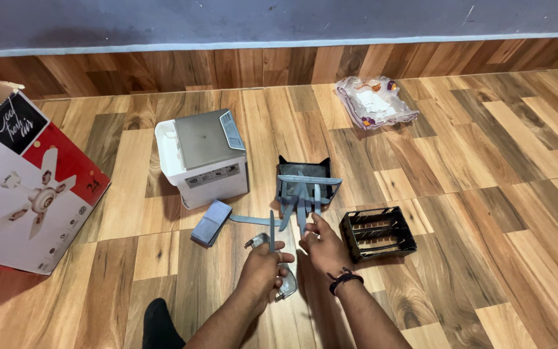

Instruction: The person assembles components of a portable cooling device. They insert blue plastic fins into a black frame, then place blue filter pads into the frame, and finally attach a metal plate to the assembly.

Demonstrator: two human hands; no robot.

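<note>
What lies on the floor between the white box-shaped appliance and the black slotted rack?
In the head view, between the white appliance and the black rack stands a black holder with grey-blue strips leaning over it.

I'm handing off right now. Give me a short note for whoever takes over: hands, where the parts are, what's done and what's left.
Left hand: grip closed on a thin grey strip held upright, with a metal clip at the palm.
Right hand: fingertips on the bundle of grey strips lying across the small black tray.
Nearby on the floor: black wire rack right of the hands, grey-blue flat piece left, white box-shaped appliance behind it.
Done: one strip is out of the bundle.
Left: the others are loose on the tray, rack is empty.
</note>
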